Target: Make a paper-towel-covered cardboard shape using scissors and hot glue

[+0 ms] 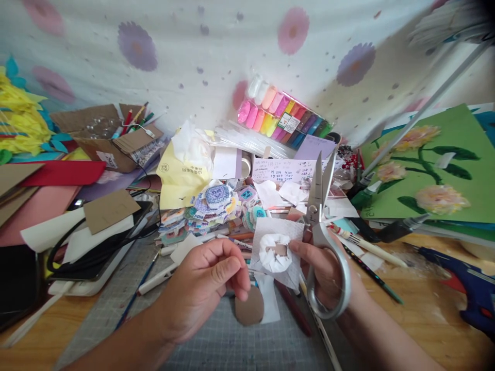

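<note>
My right hand (pixel 327 270) is closed around a pair of silver scissors (pixel 315 201), blades pointing up and slightly apart. Between its thumb and fingers it also holds a square of white tissue paper (pixel 259 232) with a small tissue-wrapped cardboard disc (pixel 274 260) on it; brown cardboard shows through the folded tissue at the centre. Just left of the disc, my left hand (pixel 216 270) has thumb and fingertips pinched together; whatever lies between them, if anything, cannot be made out. Below the hands, a round brown cardboard piece (pixel 249 307) lies on the grey cutting mat (pixel 201 345).
A blue glue gun (pixel 460 283) lies at the right, near green paper (pixel 474 165) with flowers on it. Coloured clay packs (pixel 286 116), crocheted-looking pieces (pixel 218 196) and a cardboard box (pixel 96 149) crowd the back. Pens and a paintbrush (pixel 139 288) surround the mat.
</note>
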Tool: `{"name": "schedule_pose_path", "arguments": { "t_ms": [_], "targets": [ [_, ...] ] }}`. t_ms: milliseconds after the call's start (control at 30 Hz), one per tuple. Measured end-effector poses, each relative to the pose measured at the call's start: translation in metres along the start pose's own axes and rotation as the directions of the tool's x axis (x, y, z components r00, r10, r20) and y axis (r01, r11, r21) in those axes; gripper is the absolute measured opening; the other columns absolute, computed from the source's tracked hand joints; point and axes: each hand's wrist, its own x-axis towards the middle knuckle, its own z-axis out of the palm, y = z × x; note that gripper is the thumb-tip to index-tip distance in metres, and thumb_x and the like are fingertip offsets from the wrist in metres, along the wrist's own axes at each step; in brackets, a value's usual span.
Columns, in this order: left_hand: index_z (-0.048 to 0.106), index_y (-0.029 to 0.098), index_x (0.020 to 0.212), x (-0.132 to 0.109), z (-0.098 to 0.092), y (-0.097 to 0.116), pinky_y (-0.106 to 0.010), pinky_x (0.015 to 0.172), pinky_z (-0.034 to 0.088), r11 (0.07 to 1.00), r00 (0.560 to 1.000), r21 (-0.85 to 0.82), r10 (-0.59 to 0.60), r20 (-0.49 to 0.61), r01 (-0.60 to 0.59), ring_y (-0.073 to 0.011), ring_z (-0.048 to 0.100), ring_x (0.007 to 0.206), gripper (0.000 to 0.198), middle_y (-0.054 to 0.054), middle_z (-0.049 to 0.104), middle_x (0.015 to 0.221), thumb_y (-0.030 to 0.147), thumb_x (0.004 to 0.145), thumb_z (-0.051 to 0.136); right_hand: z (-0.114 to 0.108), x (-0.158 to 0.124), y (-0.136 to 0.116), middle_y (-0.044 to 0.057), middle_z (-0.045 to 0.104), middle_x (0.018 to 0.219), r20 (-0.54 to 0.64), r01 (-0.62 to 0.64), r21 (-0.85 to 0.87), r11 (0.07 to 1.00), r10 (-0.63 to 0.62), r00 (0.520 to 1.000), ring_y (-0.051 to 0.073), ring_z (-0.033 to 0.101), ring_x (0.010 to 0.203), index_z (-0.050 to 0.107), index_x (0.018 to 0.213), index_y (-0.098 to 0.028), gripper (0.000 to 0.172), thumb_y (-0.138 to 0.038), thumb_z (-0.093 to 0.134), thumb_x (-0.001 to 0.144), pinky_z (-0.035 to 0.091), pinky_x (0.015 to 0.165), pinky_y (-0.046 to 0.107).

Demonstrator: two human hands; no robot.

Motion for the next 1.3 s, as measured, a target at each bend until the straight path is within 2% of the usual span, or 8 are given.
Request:
{"name": "schedule_pose_path", "arguments": {
  "t_ms": [500, 767, 933, 1000, 1100, 1167, 1233, 1300],
  "targets": [
    [0.062, 0.016, 0.078, 0.001, -0.006, -0.004, -0.021, 0.059, 0.044, 0.999, 1.000, 0.031, 0.022, 0.009, -0.022, -0.0104, 0.059, 0.058, 0.003, 0.000, 0.066, 0.062, 0.016, 0.081, 0.062, -0.002, 0.000, 0.004, -0.002, 0.066, 0.074, -0.002, 0.026, 0.023, 0.999, -0.026, 1.000, 0.020, 0.063, 0.067, 0.062, 0.098, -0.026, 0.038, -0.023, 0.078, 0.064, 0.050, 0.061, 0.031],
    [0.066, 0.018, 0.080, 0.003, -0.003, -0.001, -0.023, 0.064, 0.049, 0.997, 0.998, 0.073, -0.002, -0.059, 0.006, -0.0111, 0.063, 0.064, 0.018, 0.000, 0.071, 0.072, 0.003, 0.075, 0.057, -0.005, 0.001, 0.008, -0.001, 0.068, 0.083, 0.011, 0.039, 0.001, 0.999, -0.039, 0.999, 0.021, 0.065, 0.074, 0.060, 0.102, -0.027, 0.040, -0.021, 0.077, 0.066, 0.050, 0.068, 0.033],
    [0.065, 0.018, 0.080, 0.003, -0.003, -0.001, -0.027, 0.077, 0.051, 0.984, 0.996, 0.175, 0.026, -0.085, -0.010, -0.0161, 0.068, 0.079, 0.014, -0.004, 0.076, 0.082, 0.007, 0.076, 0.057, -0.003, 0.002, 0.007, 0.000, 0.069, 0.084, -0.007, 0.024, 0.028, 0.999, -0.024, 1.000, 0.023, 0.066, 0.077, 0.060, 0.102, -0.026, 0.041, -0.022, 0.078, 0.065, 0.051, 0.072, 0.036],
    [0.064, 0.020, 0.086, 0.002, -0.005, -0.002, -0.018, 0.063, 0.049, 0.957, 0.986, 0.284, 0.098, -0.132, -0.057, -0.0109, 0.065, 0.064, 0.007, 0.001, 0.072, 0.066, 0.016, 0.081, 0.059, -0.001, 0.001, 0.006, 0.000, 0.070, 0.087, 0.003, 0.019, 0.064, 0.998, -0.019, 1.000, 0.024, 0.067, 0.078, 0.060, 0.102, -0.026, 0.041, -0.022, 0.078, 0.065, 0.052, 0.074, 0.038],
    [0.059, 0.023, 0.099, 0.002, -0.008, -0.005, -0.012, 0.038, 0.034, 0.918, 0.958, 0.392, 0.156, -0.240, -0.051, -0.0053, 0.049, 0.039, 0.017, 0.008, 0.060, 0.050, 0.030, 0.083, 0.061, 0.002, -0.002, 0.007, 0.000, 0.069, 0.083, 0.030, -0.012, 0.101, 0.995, 0.009, 1.000, 0.024, 0.067, 0.075, 0.060, 0.102, -0.026, 0.041, -0.022, 0.078, 0.065, 0.053, 0.070, 0.037],
    [0.057, 0.024, 0.103, 0.002, -0.009, -0.007, -0.014, 0.045, 0.042, 0.908, 0.948, 0.415, 0.178, -0.264, -0.054, -0.0082, 0.058, 0.050, 0.023, 0.006, 0.064, 0.061, 0.034, 0.082, 0.062, 0.003, -0.004, 0.008, -0.002, 0.067, 0.078, 0.030, -0.019, 0.089, 0.996, 0.016, 0.999, 0.021, 0.066, 0.071, 0.061, 0.101, -0.026, 0.040, -0.022, 0.078, 0.065, 0.053, 0.066, 0.034],
    [0.058, 0.024, 0.104, 0.004, -0.009, -0.009, -0.020, 0.066, 0.051, 0.905, 0.948, 0.417, 0.201, -0.247, -0.083, -0.0143, 0.066, 0.077, 0.025, 0.002, 0.069, 0.080, 0.035, 0.082, 0.062, 0.004, -0.005, 0.008, -0.002, 0.067, 0.078, 0.029, -0.004, 0.080, 0.997, 0.002, 1.000, 0.019, 0.065, 0.071, 0.061, 0.101, -0.026, 0.040, -0.022, 0.078, 0.065, 0.051, 0.067, 0.031],
    [0.060, 0.024, 0.103, 0.006, -0.009, -0.010, -0.025, 0.078, 0.051, 0.901, 0.948, 0.425, 0.203, -0.244, -0.083, -0.0177, 0.064, 0.091, 0.023, -0.001, 0.070, 0.092, 0.035, 0.082, 0.062, 0.004, -0.006, 0.008, -0.002, 0.068, 0.080, 0.038, 0.003, 0.091, 0.996, -0.006, 0.999, 0.019, 0.065, 0.073, 0.061, 0.102, -0.026, 0.041, -0.022, 0.079, 0.065, 0.051, 0.068, 0.031]
  ]
}}
